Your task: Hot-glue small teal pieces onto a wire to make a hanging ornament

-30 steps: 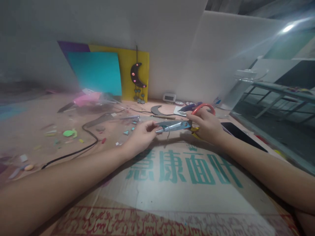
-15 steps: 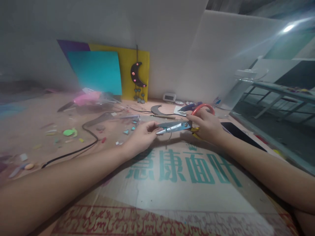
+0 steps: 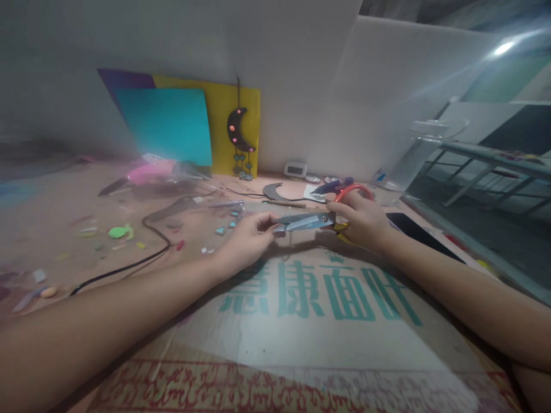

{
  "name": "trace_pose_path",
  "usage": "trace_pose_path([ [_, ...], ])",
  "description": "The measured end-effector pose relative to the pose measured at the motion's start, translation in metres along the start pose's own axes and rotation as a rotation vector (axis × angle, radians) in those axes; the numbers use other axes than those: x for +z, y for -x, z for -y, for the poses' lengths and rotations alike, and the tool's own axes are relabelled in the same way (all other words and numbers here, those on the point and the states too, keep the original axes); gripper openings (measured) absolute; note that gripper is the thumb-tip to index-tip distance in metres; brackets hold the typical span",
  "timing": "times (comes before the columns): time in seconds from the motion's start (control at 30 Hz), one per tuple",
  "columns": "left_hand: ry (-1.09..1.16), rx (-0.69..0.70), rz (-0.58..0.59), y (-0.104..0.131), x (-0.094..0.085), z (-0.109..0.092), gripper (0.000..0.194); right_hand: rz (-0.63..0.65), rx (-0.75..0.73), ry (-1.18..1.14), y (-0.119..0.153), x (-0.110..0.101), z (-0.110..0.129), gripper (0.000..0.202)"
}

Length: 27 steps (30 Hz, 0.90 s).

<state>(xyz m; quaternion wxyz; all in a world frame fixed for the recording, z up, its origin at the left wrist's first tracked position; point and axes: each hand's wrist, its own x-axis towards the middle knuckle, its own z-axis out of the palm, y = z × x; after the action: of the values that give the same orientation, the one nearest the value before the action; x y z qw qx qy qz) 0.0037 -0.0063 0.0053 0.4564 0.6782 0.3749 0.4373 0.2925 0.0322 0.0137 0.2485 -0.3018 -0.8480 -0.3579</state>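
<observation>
My right hand is wrapped round the handles of a pair of scissors, which have a red loop and a yellow part. The metal blades point left, nearly closed, their tips at the fingers of my left hand. Those fingers are pinched together. A thin strand hangs just below the blades; what the left fingertips hold is mostly hidden. Beyond the hands lie a dark crescent moon piece, a brown stick and small teal hearts.
A decorated moon hanging stands against yellow and turquoise sheets at the back. A black cord, a green clay lump and scraps lie left. To the right are a phone-like black slab and a clear container.
The scissor blades have come closer together, and the strand below them has shifted slightly left. Both hands stay in nearly the same place.
</observation>
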Motion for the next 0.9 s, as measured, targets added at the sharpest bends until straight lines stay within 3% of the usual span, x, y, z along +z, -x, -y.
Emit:
trace_pose_path([
  [0.27, -0.046, -0.004, 0.005, -0.001, -0.001, 0.004, 0.011, 0.119, 0.131, -0.049, 0.001, 0.0, 0.001, 0.04],
  [0.57, -0.104, 0.03, -0.045, -0.002, -0.004, 0.006, 0.018, 0.05, 0.305, -0.18, -0.005, 0.002, 0.001, 0.045],
  [0.77, -0.113, 0.041, -0.043, -0.001, -0.004, 0.006, 0.02, 0.28, 0.556, -0.28, -0.012, 0.006, 0.005, 0.046],
  [0.9, -0.109, 0.017, -0.046, -0.001, -0.003, 0.004, 0.018, 0.437, 0.558, -0.415, -0.01, 0.012, 0.005, 0.058],
])
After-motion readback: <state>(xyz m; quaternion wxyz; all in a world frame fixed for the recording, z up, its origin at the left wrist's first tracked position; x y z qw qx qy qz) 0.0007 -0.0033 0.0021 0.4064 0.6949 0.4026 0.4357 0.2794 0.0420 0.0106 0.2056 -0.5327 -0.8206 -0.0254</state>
